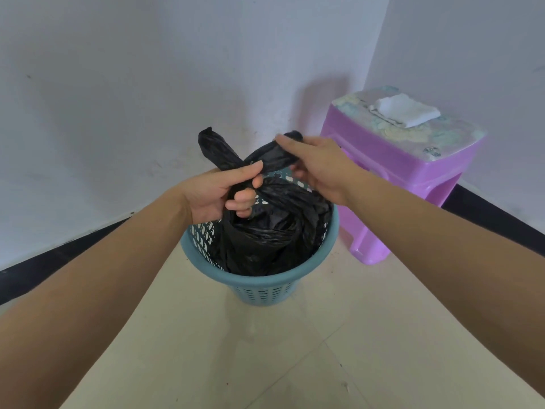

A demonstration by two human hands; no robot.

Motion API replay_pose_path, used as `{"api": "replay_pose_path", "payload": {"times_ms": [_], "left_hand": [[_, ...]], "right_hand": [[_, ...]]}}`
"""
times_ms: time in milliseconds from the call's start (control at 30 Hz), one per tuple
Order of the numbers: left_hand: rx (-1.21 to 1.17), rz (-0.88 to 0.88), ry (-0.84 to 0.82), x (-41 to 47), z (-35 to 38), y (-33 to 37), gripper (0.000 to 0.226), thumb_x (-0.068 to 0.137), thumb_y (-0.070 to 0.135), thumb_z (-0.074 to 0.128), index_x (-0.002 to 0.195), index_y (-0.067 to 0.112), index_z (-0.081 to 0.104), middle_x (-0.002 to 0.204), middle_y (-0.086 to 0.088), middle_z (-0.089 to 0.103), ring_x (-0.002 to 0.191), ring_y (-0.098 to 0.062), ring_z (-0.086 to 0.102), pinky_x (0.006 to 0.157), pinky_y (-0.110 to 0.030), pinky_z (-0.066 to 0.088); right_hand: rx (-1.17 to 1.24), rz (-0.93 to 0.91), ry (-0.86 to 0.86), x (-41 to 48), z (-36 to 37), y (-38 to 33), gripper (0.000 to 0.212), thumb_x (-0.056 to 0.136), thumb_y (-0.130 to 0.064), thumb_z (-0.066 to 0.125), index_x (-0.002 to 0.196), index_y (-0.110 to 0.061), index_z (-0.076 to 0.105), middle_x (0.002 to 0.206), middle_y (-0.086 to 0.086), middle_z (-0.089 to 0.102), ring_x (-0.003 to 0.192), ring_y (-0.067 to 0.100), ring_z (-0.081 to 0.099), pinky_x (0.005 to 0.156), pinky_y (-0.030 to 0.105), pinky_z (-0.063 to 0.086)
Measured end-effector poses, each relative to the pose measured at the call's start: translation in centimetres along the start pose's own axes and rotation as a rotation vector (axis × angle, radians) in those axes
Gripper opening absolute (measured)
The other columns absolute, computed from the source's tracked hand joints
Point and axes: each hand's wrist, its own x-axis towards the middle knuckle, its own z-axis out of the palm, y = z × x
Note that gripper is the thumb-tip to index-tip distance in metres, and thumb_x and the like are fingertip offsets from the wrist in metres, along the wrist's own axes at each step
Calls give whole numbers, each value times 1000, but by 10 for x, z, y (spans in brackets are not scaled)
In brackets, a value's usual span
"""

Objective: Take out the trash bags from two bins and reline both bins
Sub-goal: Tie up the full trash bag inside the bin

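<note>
Purple plastic stool stood in the corner by the white wall, floral top, folded white cloth lying on it. Cream tiled floor, black skirting.

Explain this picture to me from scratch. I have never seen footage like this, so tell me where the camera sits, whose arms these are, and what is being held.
There is no machine here. A person wears one wide-angle camera on the head, looking forward and down, so the two bare arms reaching in from the bottom are their own.

On the tiled floor, in a room corner, stands a blue perforated bin. Inside it sits a black trash bag, not yet lifted out. The left hand grips one gathered end of the bag's top, the right hand grips the other, and the two ends cross, as if being knotted.

To the right of the bin stands a purple plastic stool, with a folded white cloth lying on top. Only one bin shows in this view.
</note>
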Motion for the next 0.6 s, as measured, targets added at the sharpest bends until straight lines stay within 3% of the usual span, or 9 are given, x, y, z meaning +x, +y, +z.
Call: {"api": "replay_pose_path", "payload": {"times_ms": [67,133,200,300,400,467,533,600], "left_hand": [[-17,31,73,2,0,-4,29,97,40,51,88,14,62,59,4,47,45,-9,32,56,-25,33],[-84,77,161,6,-1,-6,29,93,39,55,95,13,67,68,3,60,46,-7,37,55,-22,34],[-162,113,249,9,-3,-3,31,91,37,58,104,11,69,86,1,71,49,-6,42,53,-19,36],[-251,180,355,8,-10,0,30,95,26,57,117,8,64,112,-6,70,57,-5,50,50,-16,37],[-271,202,441,4,-14,1,18,97,10,55,114,8,61,109,-8,71,61,-6,56,49,-17,37],[-284,186,438,2,-13,0,16,95,4,53,108,11,61,99,-5,72,59,-7,53,49,-18,37],[-301,178,416,-2,-14,0,17,94,1,49,103,11,60,87,-2,67,54,-8,46,51,-19,36],[-314,158,409,-6,-16,2,20,92,-1,43,95,11,59,77,-2,57,49,-9,35,54,-22,34]], "right_hand": [[-15,-135,99,1,2,-8,16,90,-28,73,89,-11,72,72,-1,69,57,5,56,59,18,49],[-9,-221,118,1,2,-14,12,90,-24,74,86,-13,73,75,-1,72,63,6,62,68,20,53],[49,-220,90,0,2,-16,9,90,-20,74,87,-12,73,78,1,73,67,8,66,70,21,56],[-17,-111,-17,-6,3,-11,9,88,-13,74,92,-6,71,72,3,72,62,9,68,64,18,57],[-311,79,-185,-12,2,10,28,86,-19,77,106,1,71,80,7,71,65,9,68,66,19,58],[-496,110,-215,-13,4,20,29,85,-34,77,101,-10,76,81,-1,68,66,7,63,62,20,53],[-621,62,-157,-8,4,21,30,88,-51,68,94,-23,78,85,-6,66,69,8,59,63,21,48],[-695,-74,23,0,1,22,29,90,-52,62,93,-27,76,95,-7,67,82,9,61,78,27,50]]}}
